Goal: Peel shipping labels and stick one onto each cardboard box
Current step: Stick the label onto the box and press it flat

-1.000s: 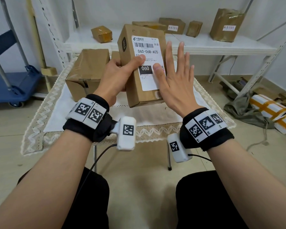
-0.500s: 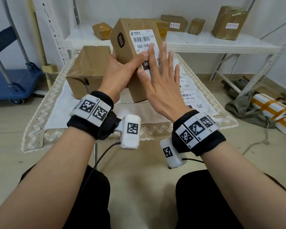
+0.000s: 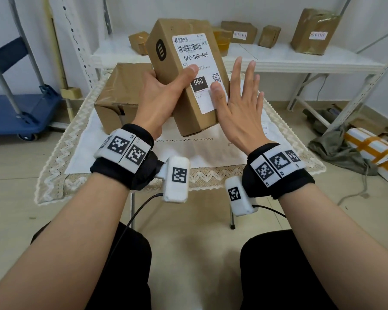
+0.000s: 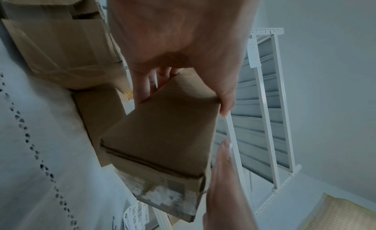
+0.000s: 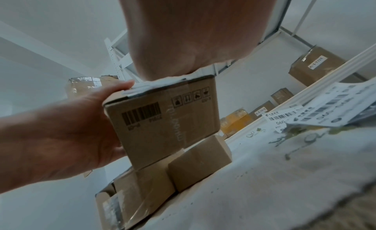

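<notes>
While gripped by left hand [image 3: 159, 95], labelled box [image 3: 166, 70] stands tilted, long axis upward.

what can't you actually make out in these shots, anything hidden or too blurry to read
- Head view: the small print on the shipping label under "A05" is too small to read; the left hand thumb covers part of it.
- Head view: the right hand hides the label's lower right edge, so full adhesion is unclear.
- Head view: writing on the shelf boxes' labels is blurred.
- Left wrist view: the held box shows no labelled face.

right hand [image 3: 238, 104] slid down label [image 3: 199, 72]
</notes>
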Tool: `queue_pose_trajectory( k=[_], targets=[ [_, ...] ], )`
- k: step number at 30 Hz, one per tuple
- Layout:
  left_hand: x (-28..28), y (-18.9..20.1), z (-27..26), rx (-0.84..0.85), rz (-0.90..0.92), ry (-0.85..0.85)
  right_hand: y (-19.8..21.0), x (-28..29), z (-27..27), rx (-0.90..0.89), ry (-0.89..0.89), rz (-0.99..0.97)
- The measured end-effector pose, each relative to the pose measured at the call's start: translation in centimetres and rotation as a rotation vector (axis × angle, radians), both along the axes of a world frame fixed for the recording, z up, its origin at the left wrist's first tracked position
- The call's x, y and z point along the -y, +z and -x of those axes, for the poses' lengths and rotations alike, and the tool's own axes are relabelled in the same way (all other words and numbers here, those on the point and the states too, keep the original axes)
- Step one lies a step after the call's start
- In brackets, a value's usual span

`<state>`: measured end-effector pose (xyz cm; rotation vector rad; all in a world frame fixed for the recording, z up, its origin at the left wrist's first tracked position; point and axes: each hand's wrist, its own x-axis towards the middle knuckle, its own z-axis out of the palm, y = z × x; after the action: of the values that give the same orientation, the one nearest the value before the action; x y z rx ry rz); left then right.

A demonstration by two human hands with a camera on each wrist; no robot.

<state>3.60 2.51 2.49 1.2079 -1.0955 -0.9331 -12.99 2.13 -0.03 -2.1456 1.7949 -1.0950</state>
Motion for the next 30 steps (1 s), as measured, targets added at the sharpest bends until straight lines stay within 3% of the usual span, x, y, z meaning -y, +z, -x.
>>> queue_pose_trajectory(
  k=[8, 23, 30],
  targets=[
    [-0.3, 0.3, 0.3, 0.045, -0.004, -0.017, 0.3, -1.3, -1.4, -0.017, 0.094, 0.07],
    [-1.0, 1.0, 0.5, 0.041, -0.044, -0.051, 0.1, -0.2, 0.4, 0.04, 0.005, 0.019],
    [-0.9, 1.1, -0.1, 0.03, -0.062, -0.061, 0.8, 0.2, 1.4, 0.152, -0.044, -0.002]
  ],
)
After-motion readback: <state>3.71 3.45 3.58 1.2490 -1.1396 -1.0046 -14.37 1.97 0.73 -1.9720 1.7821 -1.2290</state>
